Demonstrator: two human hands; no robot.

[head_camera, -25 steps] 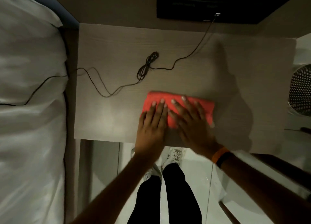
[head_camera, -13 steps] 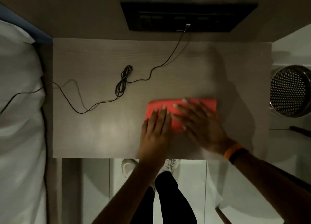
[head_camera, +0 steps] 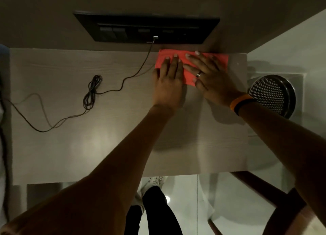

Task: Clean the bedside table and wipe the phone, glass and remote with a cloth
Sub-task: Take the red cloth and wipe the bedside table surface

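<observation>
Head cam: both hands, left [head_camera: 168,79] & right [head_camera: 210,74], grip released, flat atop red cloth [head_camera: 189,62] at table's [head_camera: 70,146] back edge.

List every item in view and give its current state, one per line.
Cloth: folded, flat at the table's back edge.
Left hand: flat, pressing the cloth.
Right hand: flat, pressing the cloth.
Cable: plugged into the wall panel, slack, partly coiled.
Table: only cloth and cable on it.

The room is dim, with soft pale glare pooling on the table [head_camera: 98,143] just left of the forearms. A broad shadow falls on the table beneath the arms. The picture is grainy, and straight edges bow toward the corners.
</observation>
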